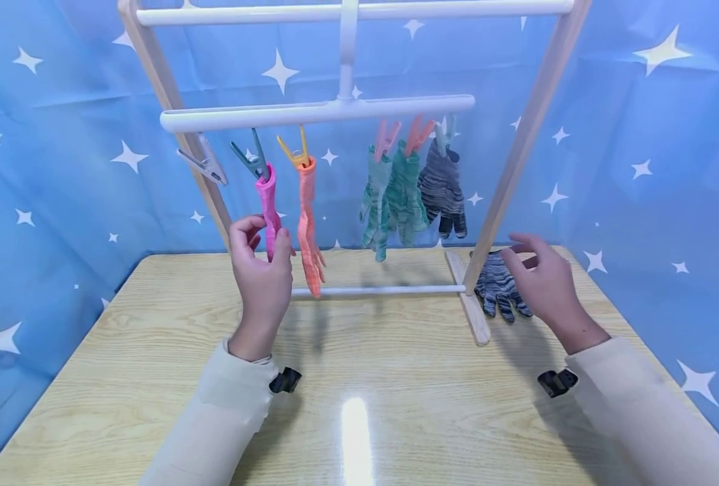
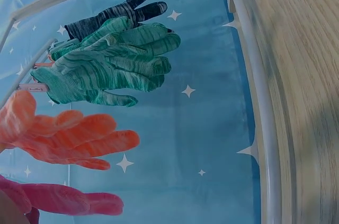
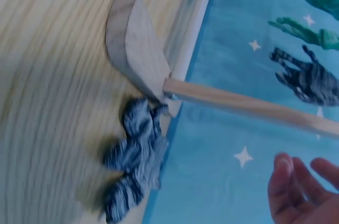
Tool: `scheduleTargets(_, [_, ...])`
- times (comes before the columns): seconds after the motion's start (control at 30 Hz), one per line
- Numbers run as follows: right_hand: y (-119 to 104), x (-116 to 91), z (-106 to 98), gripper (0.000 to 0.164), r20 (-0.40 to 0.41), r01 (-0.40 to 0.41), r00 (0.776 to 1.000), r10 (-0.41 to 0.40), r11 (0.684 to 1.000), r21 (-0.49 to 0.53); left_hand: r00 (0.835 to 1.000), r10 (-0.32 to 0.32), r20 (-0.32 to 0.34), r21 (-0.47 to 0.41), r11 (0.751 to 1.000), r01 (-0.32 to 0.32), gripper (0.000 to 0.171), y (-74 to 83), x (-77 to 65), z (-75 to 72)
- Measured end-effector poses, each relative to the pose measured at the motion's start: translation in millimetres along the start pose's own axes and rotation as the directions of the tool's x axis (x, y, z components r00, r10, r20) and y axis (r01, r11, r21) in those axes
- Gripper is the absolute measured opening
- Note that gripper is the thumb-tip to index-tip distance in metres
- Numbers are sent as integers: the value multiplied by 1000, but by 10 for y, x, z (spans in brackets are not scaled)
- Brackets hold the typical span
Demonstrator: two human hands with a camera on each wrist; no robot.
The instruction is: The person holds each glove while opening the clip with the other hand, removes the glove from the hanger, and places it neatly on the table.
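Note:
A pink glove [image 1: 267, 196] hangs from a dark green clothespin [image 1: 256, 156] at the left of the white bar [image 1: 316, 111]. My left hand [image 1: 262, 270] grips this glove between thumb and fingers; in the left wrist view the glove's fingers stick out beyond the hand. Beside it an orange glove [image 1: 308, 216] hangs from a yellow clothespin [image 1: 298, 150]. My right hand [image 1: 541, 280], fingers loosely bent and holding nothing, hovers at the right, near a grey striped glove [image 1: 494, 280] that lies on the table [image 1: 395, 378] by the rack's foot.
Farther right along the bar, two green gloves [image 1: 405, 189] and a grey glove [image 1: 443, 182] hang from clothespins. An unused white clothespin [image 1: 208, 162] dangles at the bar's left end. The rack's wooden post [image 1: 526, 145] stands between the hanging gloves and my right hand.

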State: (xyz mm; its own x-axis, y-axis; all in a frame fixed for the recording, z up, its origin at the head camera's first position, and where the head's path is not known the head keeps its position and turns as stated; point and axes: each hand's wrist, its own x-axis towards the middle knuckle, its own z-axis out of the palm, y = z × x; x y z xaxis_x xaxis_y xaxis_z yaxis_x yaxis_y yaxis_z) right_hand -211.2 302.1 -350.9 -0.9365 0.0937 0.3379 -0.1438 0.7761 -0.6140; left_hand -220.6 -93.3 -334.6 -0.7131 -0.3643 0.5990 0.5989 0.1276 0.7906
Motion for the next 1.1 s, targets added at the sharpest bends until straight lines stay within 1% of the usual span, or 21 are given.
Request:
scheduleTargets(0.1, [-19, 47, 82, 63, 56, 5, 998, -5, 1000, 12, 1000, 1, 3, -3, 1000, -1, 27, -13, -1, -9])
scheduleTargets(0.2, [-57, 108, 152, 65, 60, 9, 998, -9, 1000, 13, 1000, 6, 6, -2, 1000, -6, 28, -17, 0, -15])
scheduleTargets(0.3, [-97, 165, 202, 64, 46, 8, 999, -9, 1000, 8, 1000, 1, 8, -1, 1000, -1, 29, -14, -2, -15])
scheduleTargets(0.37, [-113, 193, 224, 60, 30, 22, 999, -22, 1000, -8, 1000, -4, 9, -1, 1000, 4, 29, -15, -3, -14])
scheduleTargets(0.53, [-114, 219, 248, 42, -28, 100, 994, -103, 990, -95, 1000, -4, 11, 3, 1000, 4, 29, -18, 0, -7])
scheduleTargets(0.6, [-114, 221, 248, 39, -44, 125, 990, -131, 984, -124, 1000, 1, 11, 7, 1000, -1, 29, -17, 3, -4])
scheduleTargets(0.73, [-124, 225, 254, 36, -55, 143, 987, -152, 979, -146, 1000, 11, 9, 11, 1000, -11, 28, -13, 5, 4])
scheduleTargets(0.93, [-129, 229, 283, 33, -78, 160, 982, -174, 973, -167, 1000, 3, 5, 1, 1000, -3, 26, -16, 0, 17])
scheduleTargets(1.1, [-120, 238, 294, 34, -83, 149, 983, -164, 974, -170, 1000, -1, 16, -4, 1000, 1, 20, -30, -2, 28])
